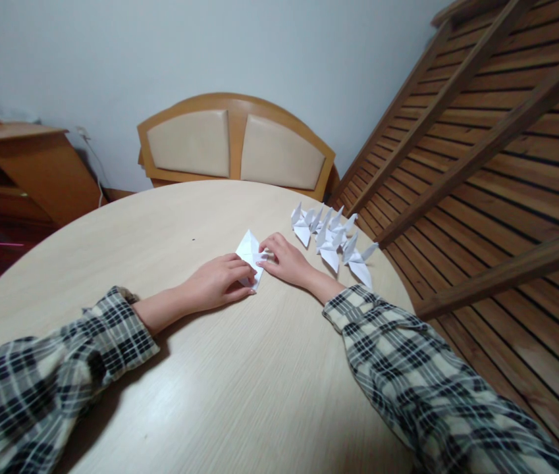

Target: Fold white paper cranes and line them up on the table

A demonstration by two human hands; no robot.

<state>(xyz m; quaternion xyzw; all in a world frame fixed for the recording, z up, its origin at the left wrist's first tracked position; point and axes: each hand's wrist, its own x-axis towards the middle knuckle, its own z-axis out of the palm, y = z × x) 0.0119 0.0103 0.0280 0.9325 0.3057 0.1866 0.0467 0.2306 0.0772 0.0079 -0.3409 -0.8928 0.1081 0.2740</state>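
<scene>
A small white folded paper [248,243] lies on the round table, its pointed end facing away from me and crease lines across it. My left hand [222,280] holds it from the left, fingers curled over its lower part and thumb at the near corner. From the right, my right hand [286,259] pinches the paper's right edge between thumb and fingers. Part of the sheet is hidden under my fingers. Several white origami cranes [329,249] stand grouped just beyond and to the right of my right hand.
The pale round wooden table [200,388] has its far edge near a wooden headboard [234,138] with cream panels. Brown wooden slats [481,178] rise along the right side. A wooden cabinet [37,164] stands at the far left by the wall.
</scene>
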